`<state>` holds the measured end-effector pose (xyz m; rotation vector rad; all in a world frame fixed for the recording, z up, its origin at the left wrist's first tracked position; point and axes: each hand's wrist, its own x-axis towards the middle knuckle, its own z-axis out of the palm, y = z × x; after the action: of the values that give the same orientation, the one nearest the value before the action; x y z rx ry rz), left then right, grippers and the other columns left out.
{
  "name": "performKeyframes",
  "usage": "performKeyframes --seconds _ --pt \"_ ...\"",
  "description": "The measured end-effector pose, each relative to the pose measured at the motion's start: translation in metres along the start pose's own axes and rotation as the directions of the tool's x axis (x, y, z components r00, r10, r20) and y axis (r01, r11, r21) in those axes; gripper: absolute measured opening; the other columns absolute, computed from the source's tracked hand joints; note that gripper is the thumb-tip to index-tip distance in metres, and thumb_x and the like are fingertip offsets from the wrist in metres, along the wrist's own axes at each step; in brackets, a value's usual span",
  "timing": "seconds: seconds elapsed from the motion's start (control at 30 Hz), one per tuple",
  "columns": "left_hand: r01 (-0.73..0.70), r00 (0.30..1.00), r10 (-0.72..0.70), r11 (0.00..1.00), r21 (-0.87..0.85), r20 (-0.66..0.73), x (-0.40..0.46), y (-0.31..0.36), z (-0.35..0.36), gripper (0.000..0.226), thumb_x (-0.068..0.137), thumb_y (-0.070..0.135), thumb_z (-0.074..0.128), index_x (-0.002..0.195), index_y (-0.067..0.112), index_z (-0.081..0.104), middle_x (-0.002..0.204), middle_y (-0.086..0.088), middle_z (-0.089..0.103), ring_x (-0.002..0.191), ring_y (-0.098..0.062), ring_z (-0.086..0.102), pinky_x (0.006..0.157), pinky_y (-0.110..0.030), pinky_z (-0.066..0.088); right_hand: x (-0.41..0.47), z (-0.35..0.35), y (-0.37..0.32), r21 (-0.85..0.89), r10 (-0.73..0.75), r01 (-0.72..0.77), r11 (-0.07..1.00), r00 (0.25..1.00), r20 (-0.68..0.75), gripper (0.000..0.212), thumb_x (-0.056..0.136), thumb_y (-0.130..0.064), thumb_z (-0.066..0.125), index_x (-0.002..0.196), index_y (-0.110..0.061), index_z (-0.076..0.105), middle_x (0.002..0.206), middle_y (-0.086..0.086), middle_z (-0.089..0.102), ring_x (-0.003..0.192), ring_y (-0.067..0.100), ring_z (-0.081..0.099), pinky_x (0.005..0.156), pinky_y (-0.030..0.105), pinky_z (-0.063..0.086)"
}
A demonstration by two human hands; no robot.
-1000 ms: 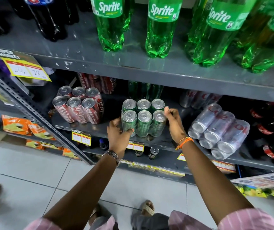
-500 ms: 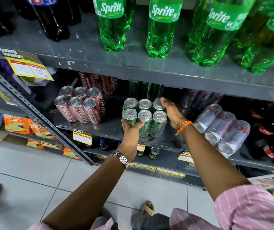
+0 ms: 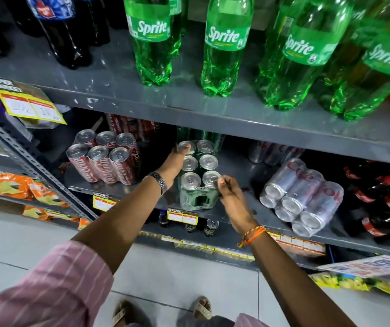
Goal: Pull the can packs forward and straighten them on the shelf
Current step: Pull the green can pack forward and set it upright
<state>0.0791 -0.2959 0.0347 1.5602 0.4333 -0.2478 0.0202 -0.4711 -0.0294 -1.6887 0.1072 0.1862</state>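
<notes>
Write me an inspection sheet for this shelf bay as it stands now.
Surface: grey metal shelf, scuffed, price tags on its front edge.
Job's things: green can pack upright, turned short end forward, at the front edge; red Coca-Cola can pack upright to its left; silver can pack lying on its side to its right.
Clutter: loose cans on the shelf below.
Grippers: left hand on the green pack's far left side; right hand at its front right corner.
Cables: nothing seen.
Surroundings: Sprite bottles on the shelf above, tiled floor, sandalled feet.
</notes>
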Motion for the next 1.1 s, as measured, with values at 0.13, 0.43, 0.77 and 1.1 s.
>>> performKeyframes --seconds 0.13,0.43,0.77,1.1 --pt "-0.017 0.994 0.007 0.996 -0.085 -0.113 -0.015 0.003 -0.004 0.069 0.102 0.045 0.047 0.161 0.018 0.024 0.169 -0.001 0.026 0.155 -0.021 0.028 0.12 -0.035 0.023 0.036 -0.014 -0.013 0.069 0.081 -0.075 0.995 0.992 -0.098 0.035 0.089 -0.055 0.056 0.103 -0.025 0.067 0.121 0.002 0.069 0.126 0.027 0.06 0.116 0.054 0.039" --pt "0.064 0.992 -0.098 0.939 -0.339 -0.083 -0.112 -0.043 0.055 0.083 0.091 0.046 0.062 0.161 0.03 0.02 0.171 0.008 0.016 0.158 -0.014 0.015 0.13 -0.046 0.011 0.128 0.014 -0.069 -0.125 0.059 -0.036 0.992 0.981 0.184 0.049 0.103 -0.029 0.049 0.148 -0.009 0.045 0.158 0.007 0.042 0.147 0.021 0.037 0.126 0.039 0.022" --pt "-0.023 0.999 0.018 0.993 -0.118 -0.041 -0.113 -0.065 0.075 0.104 0.091 0.065 0.043 0.158 0.022 -0.025 0.166 0.008 -0.034 0.152 -0.003 -0.026 0.115 -0.026 -0.01 0.131 0.012 -0.054 -0.191 0.046 -0.005 0.982 0.976 0.215 0.042 0.103 -0.008 0.046 0.145 -0.006 0.047 0.148 0.016 0.053 0.119 0.013 0.048 0.104 0.026 0.038" --pt "-0.098 0.984 0.089 0.994 -0.053 -0.157 -0.055 -0.055 0.019 0.088 0.101 0.053 0.038 0.158 0.026 -0.023 0.168 0.006 -0.031 0.159 -0.017 -0.019 0.13 -0.05 -0.003 0.1 -0.002 -0.031 -0.197 0.024 -0.019 0.98 0.999 0.026 0.04 0.099 -0.022 0.055 0.138 -0.012 0.053 0.146 0.012 0.055 0.138 0.03 0.049 0.12 0.047 0.034"
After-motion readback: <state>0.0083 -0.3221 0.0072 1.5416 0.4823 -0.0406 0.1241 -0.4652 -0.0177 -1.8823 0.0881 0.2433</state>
